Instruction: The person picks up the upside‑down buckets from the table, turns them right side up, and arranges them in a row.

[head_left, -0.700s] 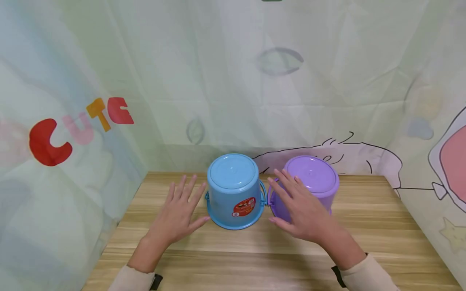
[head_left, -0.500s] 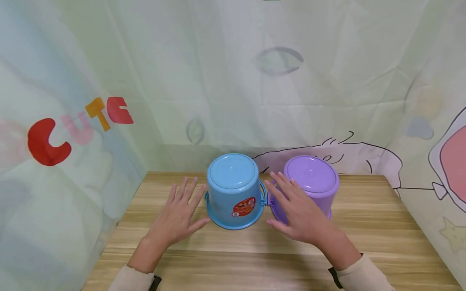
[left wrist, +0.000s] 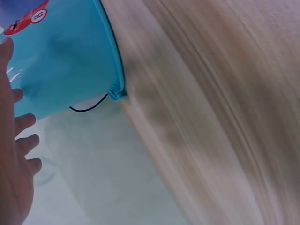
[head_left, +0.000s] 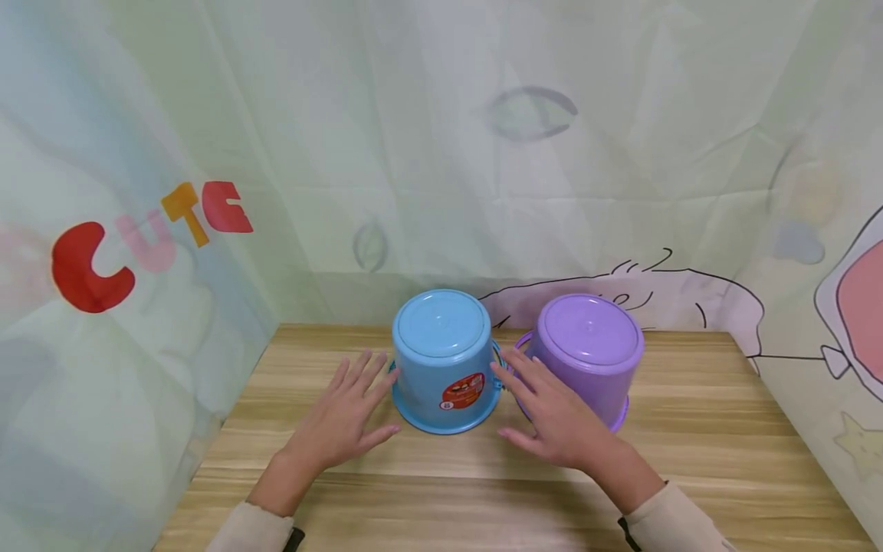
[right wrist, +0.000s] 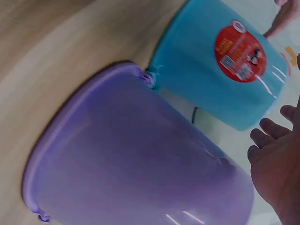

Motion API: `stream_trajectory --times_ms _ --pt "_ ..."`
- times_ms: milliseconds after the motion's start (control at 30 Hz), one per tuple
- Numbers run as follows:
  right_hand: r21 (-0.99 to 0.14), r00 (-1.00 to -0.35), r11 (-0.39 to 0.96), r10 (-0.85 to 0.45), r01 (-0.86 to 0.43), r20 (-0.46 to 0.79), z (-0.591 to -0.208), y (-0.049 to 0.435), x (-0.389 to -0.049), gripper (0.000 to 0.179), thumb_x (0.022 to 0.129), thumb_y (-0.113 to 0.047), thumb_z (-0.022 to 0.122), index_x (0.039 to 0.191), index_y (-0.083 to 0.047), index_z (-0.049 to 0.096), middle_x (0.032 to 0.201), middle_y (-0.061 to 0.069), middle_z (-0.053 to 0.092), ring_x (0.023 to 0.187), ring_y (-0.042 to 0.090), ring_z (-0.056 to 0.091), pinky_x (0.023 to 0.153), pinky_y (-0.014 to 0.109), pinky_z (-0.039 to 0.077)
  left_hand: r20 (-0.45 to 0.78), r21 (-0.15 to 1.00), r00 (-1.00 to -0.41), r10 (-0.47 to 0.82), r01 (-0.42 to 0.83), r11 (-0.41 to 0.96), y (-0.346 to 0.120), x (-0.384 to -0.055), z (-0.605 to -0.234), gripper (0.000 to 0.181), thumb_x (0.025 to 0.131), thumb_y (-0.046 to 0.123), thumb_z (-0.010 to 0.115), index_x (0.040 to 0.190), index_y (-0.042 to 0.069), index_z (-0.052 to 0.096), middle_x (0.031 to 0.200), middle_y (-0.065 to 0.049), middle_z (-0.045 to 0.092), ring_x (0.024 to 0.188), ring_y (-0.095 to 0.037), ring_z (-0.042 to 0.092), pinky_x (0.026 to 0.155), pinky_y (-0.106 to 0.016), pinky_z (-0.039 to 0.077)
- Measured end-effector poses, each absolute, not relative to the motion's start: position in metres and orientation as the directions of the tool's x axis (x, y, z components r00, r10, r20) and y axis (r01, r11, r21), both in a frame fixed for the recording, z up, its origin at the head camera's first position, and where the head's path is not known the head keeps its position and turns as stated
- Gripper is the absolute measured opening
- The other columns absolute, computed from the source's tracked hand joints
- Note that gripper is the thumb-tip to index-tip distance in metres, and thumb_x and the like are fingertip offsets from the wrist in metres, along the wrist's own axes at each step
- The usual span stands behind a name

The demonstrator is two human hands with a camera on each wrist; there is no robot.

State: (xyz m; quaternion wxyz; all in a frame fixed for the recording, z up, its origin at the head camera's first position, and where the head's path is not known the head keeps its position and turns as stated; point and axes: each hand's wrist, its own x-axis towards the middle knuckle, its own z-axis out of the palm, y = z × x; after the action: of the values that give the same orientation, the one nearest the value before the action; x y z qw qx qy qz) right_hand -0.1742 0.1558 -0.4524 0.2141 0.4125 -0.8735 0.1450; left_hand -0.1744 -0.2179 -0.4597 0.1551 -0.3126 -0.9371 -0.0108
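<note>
A blue bucket (head_left: 428, 391) stands upside down on the wooden table, its flat base facing up and a red oval label on its side. Beside it on the right is a purple bucket (head_left: 589, 333), also upturned. My left hand (head_left: 338, 422) is spread at the blue bucket's left side, fingertips close to its wall. The right hand (head_left: 559, 422) has its fingers extended between the two buckets, overlapping the purple one's lower left part in the head view. In the right wrist view the rims of the blue bucket (right wrist: 201, 61) and purple bucket (right wrist: 126, 140) meet at their handle joints.
The wooden tabletop (head_left: 441, 506) extends in front of the buckets and to both sides. A pale printed curtain (head_left: 428, 153) hangs right behind the table's back edge and along its left and right sides.
My right hand has moved left and slightly down, off the purple bucket's front toward the blue one. The left hand has shifted slightly right and down. Both buckets stay in place.
</note>
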Motion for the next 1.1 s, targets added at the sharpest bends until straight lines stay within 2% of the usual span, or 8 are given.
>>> stream_trajectory --times_ms 267,733,900,1100 --pt "-0.086 -0.588 0.624 -0.669 -0.776 0.455 -0.468 0.156 -0.178 0.090 0.087 -0.050 0.077 0.156 -0.005 0.041 0.161 0.018 0.041 0.147 0.038 0.043 0.116 0.057 0.041 0.340 -0.102 -0.699 0.629 0.637 0.764 -0.220 -0.178 -0.468 0.081 0.089 0.060 0.070 0.151 0.010 0.053 0.154 -0.021 0.050 0.145 -0.045 0.045 0.118 -0.063 0.035" --pt "-0.129 -0.618 0.623 -0.685 -0.772 0.386 -0.491 0.154 -0.184 0.087 0.083 -0.044 0.084 0.152 -0.006 0.048 0.155 0.020 0.048 0.142 0.039 0.049 0.115 0.055 0.042 0.286 -0.086 -0.691 0.664 0.672 0.736 -0.224 -0.184 -0.483 0.081 0.086 0.060 0.075 0.145 0.007 0.059 0.152 -0.021 0.053 0.143 -0.044 0.047 0.116 -0.062 0.039" --pt "-0.123 -0.606 0.611 -0.698 -0.782 0.382 -0.498 0.153 -0.187 0.086 0.084 -0.045 0.084 0.151 -0.006 0.049 0.153 0.019 0.049 0.141 0.038 0.050 0.115 0.055 0.043 0.281 -0.091 -0.680 0.677 0.683 0.724 -0.226 -0.188 -0.488 0.082 0.085 0.062 0.074 0.143 0.007 0.060 0.150 -0.021 0.056 0.141 -0.043 0.050 0.115 -0.062 0.040" --pt "-0.108 -0.623 0.628 -0.707 -0.770 0.333 -0.500 0.153 -0.190 0.083 0.087 -0.049 0.079 0.151 -0.007 0.048 0.154 0.018 0.049 0.143 0.036 0.049 0.116 0.051 0.043 0.260 -0.096 -0.679 0.687 0.689 0.718 -0.226 -0.191 -0.491 0.082 0.085 0.064 0.073 0.141 0.005 0.061 0.147 -0.020 0.059 0.139 -0.041 0.053 0.116 -0.060 0.040"
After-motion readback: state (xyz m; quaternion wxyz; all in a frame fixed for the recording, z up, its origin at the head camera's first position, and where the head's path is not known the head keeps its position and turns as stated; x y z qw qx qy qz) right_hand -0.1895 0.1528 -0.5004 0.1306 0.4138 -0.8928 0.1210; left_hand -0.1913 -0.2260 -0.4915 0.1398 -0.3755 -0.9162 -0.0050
